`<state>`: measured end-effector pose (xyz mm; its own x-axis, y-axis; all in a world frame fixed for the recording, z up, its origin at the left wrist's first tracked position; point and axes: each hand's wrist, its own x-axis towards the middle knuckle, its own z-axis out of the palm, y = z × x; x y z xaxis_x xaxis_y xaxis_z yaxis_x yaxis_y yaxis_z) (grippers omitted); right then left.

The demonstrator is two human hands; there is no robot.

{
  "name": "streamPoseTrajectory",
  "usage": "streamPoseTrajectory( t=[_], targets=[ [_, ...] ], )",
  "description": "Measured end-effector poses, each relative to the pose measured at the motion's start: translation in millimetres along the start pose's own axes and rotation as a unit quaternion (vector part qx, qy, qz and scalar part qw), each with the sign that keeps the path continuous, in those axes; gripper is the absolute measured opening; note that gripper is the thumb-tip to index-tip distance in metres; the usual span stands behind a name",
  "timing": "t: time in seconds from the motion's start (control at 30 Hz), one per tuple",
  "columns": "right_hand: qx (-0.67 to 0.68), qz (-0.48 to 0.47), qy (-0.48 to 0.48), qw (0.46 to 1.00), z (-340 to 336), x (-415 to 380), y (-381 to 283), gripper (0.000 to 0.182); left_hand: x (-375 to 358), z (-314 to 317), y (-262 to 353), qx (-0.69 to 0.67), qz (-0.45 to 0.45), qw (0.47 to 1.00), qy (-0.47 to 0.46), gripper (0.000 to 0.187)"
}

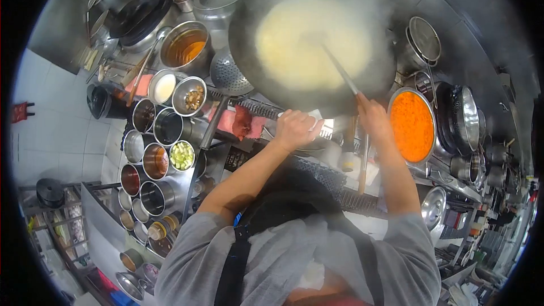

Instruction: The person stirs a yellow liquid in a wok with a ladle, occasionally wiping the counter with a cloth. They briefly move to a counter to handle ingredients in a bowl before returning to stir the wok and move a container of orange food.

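Observation:
A large dark wok (pixel 243 39) holds a pale yellow steaming liquid (pixel 306 39). My right hand (pixel 374 118) is wrapped round the wooden handle of a long ladle (pixel 341 71), whose head is sunk in the liquid. At the wok's near edge, my left hand (pixel 296 129) is closed on a white cloth (pixel 315 118). Between my arms lie wooden-handled tools (pixel 348 156). To the right of my right hand sits a metal bowl of orange food (pixel 412 126).
On the left stand several metal pots, including one with chopped green pieces (pixel 182 155) and one with amber liquid (pixel 187 49). A perforated skimmer (pixel 229 72) rests left of the wok. Round strainers (pixel 425 39) and stacked pans (pixel 466 119) are at the right.

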<state>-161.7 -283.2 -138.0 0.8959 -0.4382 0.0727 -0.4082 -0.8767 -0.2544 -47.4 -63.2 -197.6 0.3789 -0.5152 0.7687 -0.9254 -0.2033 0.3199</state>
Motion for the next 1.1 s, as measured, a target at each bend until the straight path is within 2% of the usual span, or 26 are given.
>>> streamPoseTrajectory(
  t=[0.23,0.37,0.5,0.6,0.67,0.73,0.77,0.8,0.87,0.93,1.0,1.03,1.1],
  targets=[
    [0.008,0.047,0.018,0.999,8,70,5,0.025,-2,2,-1,0.003,0.003,1.000,-0.003,0.032],
    [-0.017,0.074,0.038,0.996,-19,75,30,0.032,0,-2,2,0.001,0.001,1.000,-0.003,0.032],
    [0.003,0.065,0.090,0.994,-60,40,68,0.036,0,-3,5,-0.010,-0.012,1.000,0.003,0.032],
    [0.047,0.095,0.105,0.989,-100,0,90,0.036,-2,-3,6,-0.012,-0.021,1.000,0.000,0.031],
    [0.081,0.157,0.068,0.982,-129,-30,102,0.036,-3,-4,8,-0.015,-0.023,1.000,-0.009,0.030],
    [0.084,0.122,0.096,0.984,-147,-61,119,0.035,-1,-7,11,-0.033,-0.038,0.999,-0.004,0.029],
    [0.076,0.217,0.060,0.971,-171,-76,84,0.035,-3,-12,12,-0.044,-0.052,0.996,-0.061,0.022],
    [0.075,0.224,0.063,0.970,-176,-90,84,0.035,-2,-16,13,-0.050,-0.047,0.996,-0.063,0.022],
    [0.077,0.164,0.091,0.979,-181,-115,84,0.035,4,-26,17,-0.093,-0.024,0.995,-0.027,0.023],
    [0.057,0.157,0.090,0.982,-188,-132,66,0.034,-1,-33,18,-0.113,-0.038,0.991,-0.057,0.028],
    [0.047,0.169,0.039,0.984,-188,-142,50,0.033,-5,-33,18,-0.099,-0.069,0.992,-0.031,0.024],
    [0.042,0.145,0.027,0.988,-180,-145,50,0.031,-6,-34,19,-0.094,-0.067,0.993,-0.020,0.021],
    [0.062,0.119,0.030,0.990,-159,-144,39,0.030,-13,-27,16,-0.105,-0.069,0.991,-0.051,0.021]
  ],
)
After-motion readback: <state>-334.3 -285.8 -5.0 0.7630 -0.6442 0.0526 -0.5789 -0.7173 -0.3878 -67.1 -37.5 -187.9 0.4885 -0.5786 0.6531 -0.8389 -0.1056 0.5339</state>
